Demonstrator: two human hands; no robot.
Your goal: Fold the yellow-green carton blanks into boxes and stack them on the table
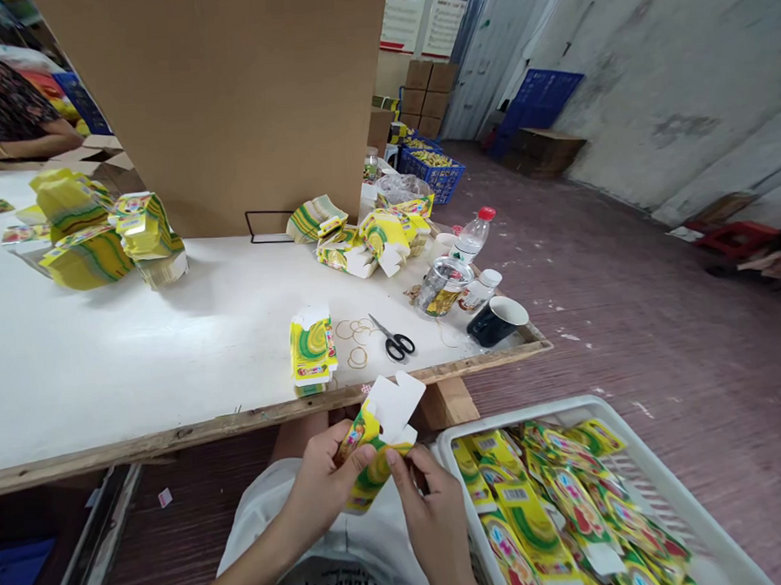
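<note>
Between my two hands, above my lap, is a small yellow and green printed carton (pixel 374 472) with its white end flaps standing up and apart. My left hand (pixel 327 470) grips its left side, thumb across the front. The fingers of my right hand (pixel 431 500) pinch its right edge near the upper end. Just beyond, at the table's front edge, lies a short stack of flat yellow cartons (pixel 312 347). Beside that stack are several rubber bands (pixel 358 357) and black-handled scissors (pixel 395 338).
A white plastic crate (pixel 599 404) of yellow cartons stands at my right. The white table (pixel 235 318) bears carton bundles (pixel 86 225) at left and more cartons (pixel 387 236) behind. A dark mug (pixel 493 324), jar (pixel 443 288) and bottles sit at its right corner. A cardboard panel (pixel 223 100) rises behind.
</note>
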